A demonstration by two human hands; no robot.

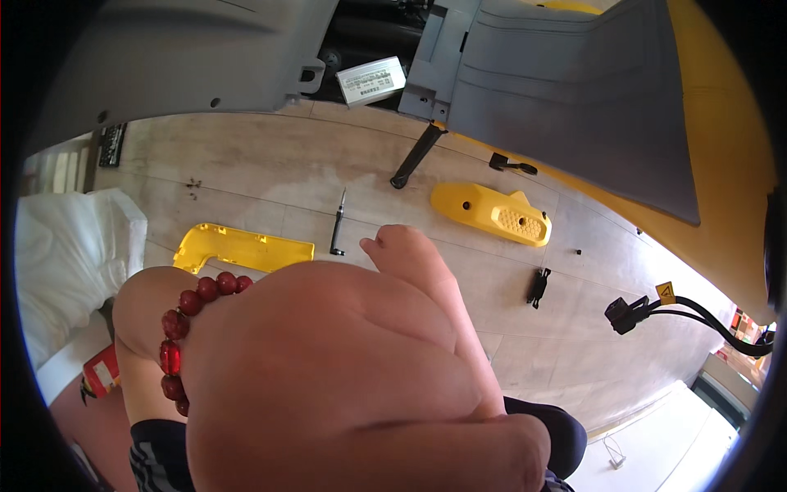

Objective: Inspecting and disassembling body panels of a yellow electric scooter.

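Observation:
My left hand [344, 361], a red bead bracelet [175, 325] at its wrist, is raised very close to the camera and fills the lower middle. What its fingers do is hidden. Beyond it my right hand [403, 250] is curled closed over the floor; nothing shows sticking out of it. Nearest to the right hand lie a thin screwdriver [336, 228], its tip pointing away from me, and a yellow plastic cover [492, 215] with a honeycomb patch. A longer yellow panel [250, 248] is on the floor to the left.
Ahead stands a grey and yellow vehicle body [574, 107]. A silver labelled box [371, 82] sits at its dark opening, and a black bar [416, 156] slants down below. A cable [709, 313] with a black connector [627, 315] hangs at right. A black clip-like part [538, 288] lies nearer.

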